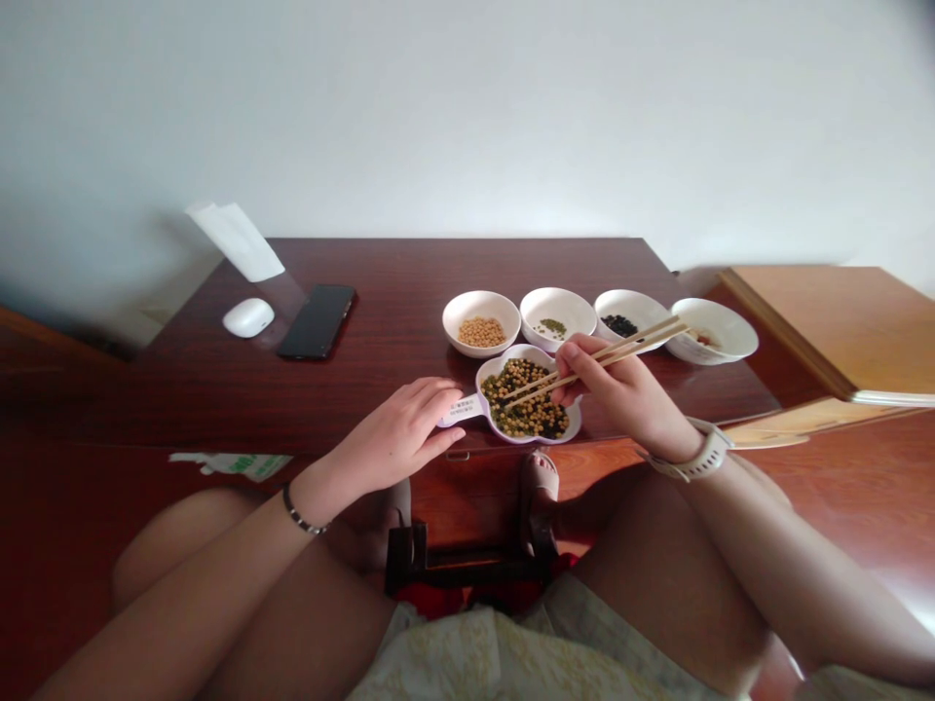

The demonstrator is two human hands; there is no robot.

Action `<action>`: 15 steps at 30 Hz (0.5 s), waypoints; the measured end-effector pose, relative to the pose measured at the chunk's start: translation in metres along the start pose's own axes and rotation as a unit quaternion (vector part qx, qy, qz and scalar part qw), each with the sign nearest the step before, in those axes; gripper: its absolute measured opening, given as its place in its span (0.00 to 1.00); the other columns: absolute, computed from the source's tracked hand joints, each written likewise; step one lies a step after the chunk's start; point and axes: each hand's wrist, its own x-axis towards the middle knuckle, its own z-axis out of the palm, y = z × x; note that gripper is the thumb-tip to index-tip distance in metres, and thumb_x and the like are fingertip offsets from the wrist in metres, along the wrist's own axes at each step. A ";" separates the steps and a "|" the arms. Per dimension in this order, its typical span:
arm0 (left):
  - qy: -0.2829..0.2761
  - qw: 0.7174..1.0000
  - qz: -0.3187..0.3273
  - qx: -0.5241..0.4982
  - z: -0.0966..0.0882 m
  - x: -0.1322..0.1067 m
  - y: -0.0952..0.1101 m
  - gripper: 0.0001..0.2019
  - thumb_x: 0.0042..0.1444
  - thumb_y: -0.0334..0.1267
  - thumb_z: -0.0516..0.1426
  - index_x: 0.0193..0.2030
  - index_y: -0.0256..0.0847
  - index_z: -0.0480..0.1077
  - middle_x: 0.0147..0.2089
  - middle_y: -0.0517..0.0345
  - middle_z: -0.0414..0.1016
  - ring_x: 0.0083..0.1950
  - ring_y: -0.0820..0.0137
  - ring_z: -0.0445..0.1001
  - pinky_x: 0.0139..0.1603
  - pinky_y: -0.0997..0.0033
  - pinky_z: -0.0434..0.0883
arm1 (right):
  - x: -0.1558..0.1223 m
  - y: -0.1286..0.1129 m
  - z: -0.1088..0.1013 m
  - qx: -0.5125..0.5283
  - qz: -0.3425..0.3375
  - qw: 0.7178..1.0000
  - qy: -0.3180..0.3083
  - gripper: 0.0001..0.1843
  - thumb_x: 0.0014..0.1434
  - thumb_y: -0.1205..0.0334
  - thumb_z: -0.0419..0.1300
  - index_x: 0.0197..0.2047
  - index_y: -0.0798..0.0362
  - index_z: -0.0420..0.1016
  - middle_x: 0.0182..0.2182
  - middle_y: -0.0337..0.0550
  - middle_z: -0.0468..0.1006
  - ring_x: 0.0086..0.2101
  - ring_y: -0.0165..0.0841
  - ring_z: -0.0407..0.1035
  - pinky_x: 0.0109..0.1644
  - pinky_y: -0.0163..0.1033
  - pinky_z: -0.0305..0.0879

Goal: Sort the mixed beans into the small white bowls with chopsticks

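A flower-shaped bowl with a short handle stands near the table's front edge, filled with mixed yellow, green and black beans. My left hand grips its labelled handle, fingers on top and thumb at the near side. In my right hand is a pair of wooden chopsticks, their tips down among the beans. Behind stand round white bowls: one with yellow soybeans, one with a few green beans, one with black beans. The rightmost bowl holds a few reddish bits, too small to name.
On the left of the dark wooden table lie a black phone, a white rounded case and a folded white paper. A lighter wooden surface adjoins at the right. A pale wall rises behind.
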 end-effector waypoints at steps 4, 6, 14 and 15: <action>-0.001 1.000 -0.008 0.000 -0.001 0.000 0.003 0.16 0.80 0.44 0.55 0.69 0.44 0.67 0.68 0.43 0.75 0.70 0.51 0.75 0.74 0.42 0.74 | -0.002 0.001 0.000 0.002 -0.001 1.000 0.017 0.25 0.73 0.35 0.63 0.37 0.48 0.74 0.27 0.41 0.80 0.29 0.35 0.78 0.34 0.40 0.75; -0.002 1.000 -0.007 0.006 -0.001 0.000 0.004 0.17 0.80 0.45 0.55 0.69 0.43 0.67 0.68 0.43 0.76 0.70 0.51 0.75 0.73 0.42 0.74 | -0.002 -0.001 0.000 0.005 -0.003 1.000 0.028 0.25 0.73 0.35 0.63 0.37 0.48 0.74 0.27 0.40 0.80 0.29 0.35 0.78 0.33 0.39 0.75; -0.002 1.000 -0.007 0.011 0.000 0.000 0.006 0.17 0.80 0.44 0.56 0.69 0.41 0.68 0.68 0.42 0.76 0.70 0.52 0.75 0.74 0.43 0.74 | -0.004 0.001 0.000 -0.012 0.001 1.000 0.013 0.25 0.75 0.36 0.61 0.38 0.49 0.73 0.26 0.40 0.82 0.28 0.33 0.78 0.32 0.37 0.73; 0.000 1.000 -0.007 0.009 -0.001 0.000 0.006 0.17 0.80 0.44 0.56 0.69 0.42 0.68 0.68 0.43 0.76 0.70 0.52 0.75 0.74 0.43 0.74 | -0.004 0.002 0.000 -0.014 0.001 1.000 0.014 0.25 0.75 0.35 0.61 0.38 0.49 0.73 0.26 0.41 0.82 0.28 0.33 0.78 0.32 0.37 0.73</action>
